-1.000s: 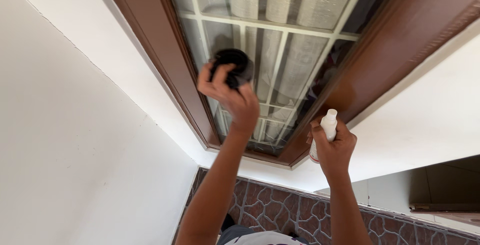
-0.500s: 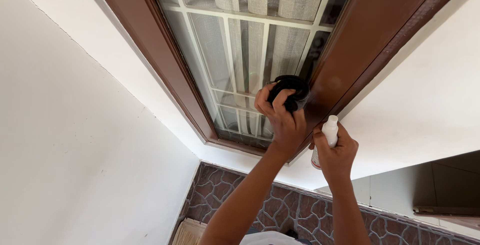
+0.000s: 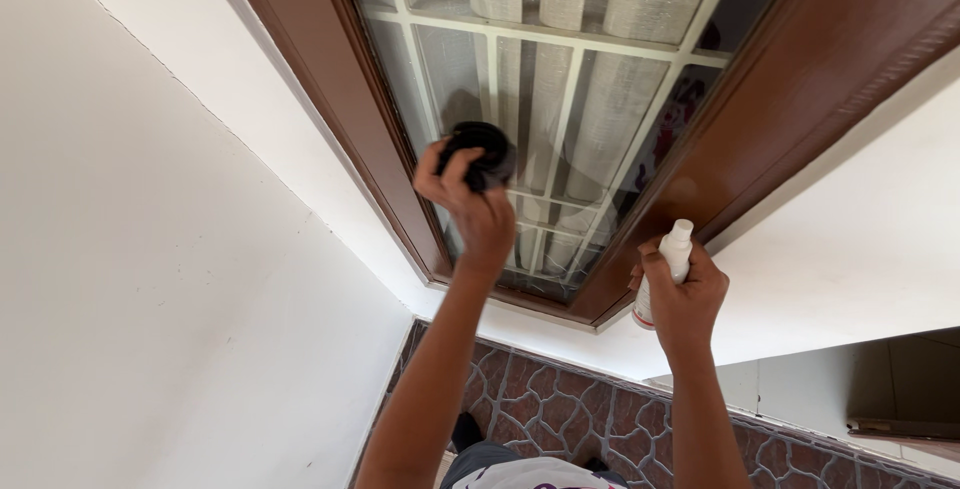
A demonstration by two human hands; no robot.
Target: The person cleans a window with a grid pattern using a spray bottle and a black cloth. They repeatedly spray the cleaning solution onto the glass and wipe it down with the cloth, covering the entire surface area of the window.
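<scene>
Nearest the camera, the right hand (image 3: 683, 294) is closed around a small white spray bottle (image 3: 664, 269), nozzle end upward, held just below the lower corner of the brown window frame (image 3: 770, 109). A little farther up, the left hand (image 3: 475, 199) has its fingers curled round a dark wad of cloth (image 3: 478, 154) and presses it against the window glass (image 3: 610, 119) near the frame's left edge. Behind the pane run white bars (image 3: 560, 139), with pale curtain folds beyond. White walls (image 3: 150, 249) flank the window; a patterned stone band (image 3: 560, 409) runs below it.
</scene>
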